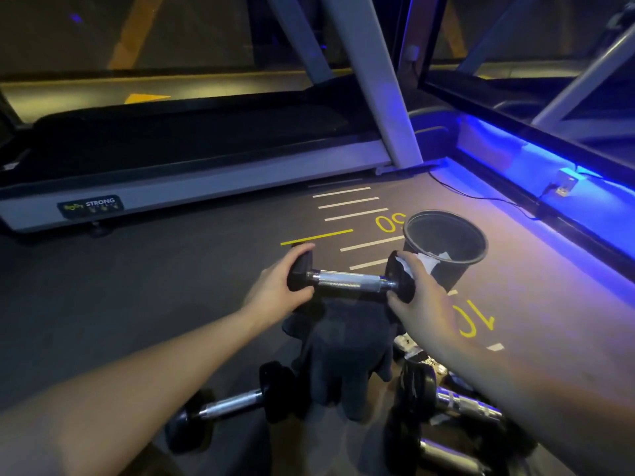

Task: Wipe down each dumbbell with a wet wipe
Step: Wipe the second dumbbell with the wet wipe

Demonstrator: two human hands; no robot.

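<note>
The dumbbell [350, 280] is held above a dark cloth [340, 352] in mid-frame, its long axis running left to right, nearly level, the right end slightly lower. The left hand [275, 288] grips the left head. The right hand [421, 297] cups the right head with a white wipe [424, 260] pressed under its fingers. A black bucket [446, 247] stands just behind the right head. Other dumbbells [233, 403] lie on the floor [154, 286] nearer the camera
</note>
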